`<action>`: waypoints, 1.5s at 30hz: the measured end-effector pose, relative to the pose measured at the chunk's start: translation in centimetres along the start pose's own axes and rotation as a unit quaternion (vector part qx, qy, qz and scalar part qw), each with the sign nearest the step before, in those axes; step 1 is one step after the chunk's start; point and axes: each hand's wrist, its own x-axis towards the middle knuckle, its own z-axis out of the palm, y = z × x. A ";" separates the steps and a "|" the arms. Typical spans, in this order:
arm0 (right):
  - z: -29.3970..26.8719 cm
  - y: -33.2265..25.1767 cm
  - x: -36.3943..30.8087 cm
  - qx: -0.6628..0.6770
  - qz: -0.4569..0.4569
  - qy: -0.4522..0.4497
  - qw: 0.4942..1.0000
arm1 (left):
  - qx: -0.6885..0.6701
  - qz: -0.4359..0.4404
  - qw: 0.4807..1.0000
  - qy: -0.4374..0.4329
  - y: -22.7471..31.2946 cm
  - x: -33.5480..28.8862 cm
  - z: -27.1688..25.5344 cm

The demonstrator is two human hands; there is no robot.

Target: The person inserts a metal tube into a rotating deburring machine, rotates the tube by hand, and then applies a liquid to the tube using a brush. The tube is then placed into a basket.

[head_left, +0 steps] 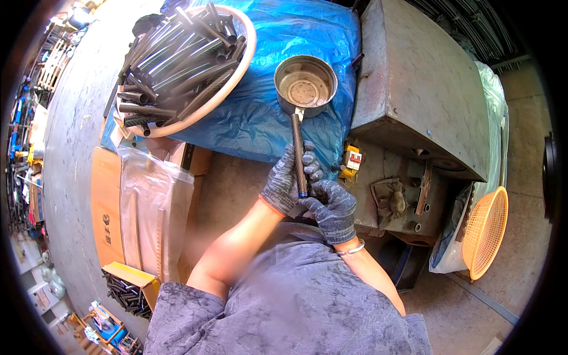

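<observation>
My left hand (pixel 281 185), in a grey knit glove, is closed around a dark mottled tube (pixel 297 148) that points away from me. A blue band rings the tube's near end. My right hand (pixel 335 212), gloved alike, has its fingers curled at that end, touching it; whatever lies inside its palm is hidden. Just beyond the tube is a metal saucepan (pixel 305 89) on a blue plastic sheet (pixel 266 130). The tube's far end overlaps a pale stub at the pan's side, and I cannot tell whether the two are joined.
At the upper left a pale round basket (pixel 251 44) is heaped with black tubes (pixel 177 65). A grey metal machine housing (pixel 432 77) stands right, with a yellow switch box (pixel 351 161) and a crumpled glove (pixel 390 201) beside it. An orange basket (pixel 486 236) and cardboard box (pixel 106 207) flank me.
</observation>
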 end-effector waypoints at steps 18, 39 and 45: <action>5.6 0.1 6.1 0.247 0.305 -0.107 0.914 | 0.155 0.310 0.935 0.073 9.9 -4.5 4.1; -1.9 1.5 3.0 -0.015 -0.042 -0.047 0.998 | 0.623 0.113 0.769 0.085 7.3 -3.6 6.5; -9.5 2.1 -2.3 -0.090 -0.009 0.071 0.993 | 0.629 0.057 0.775 0.025 -3.5 2.5 7.7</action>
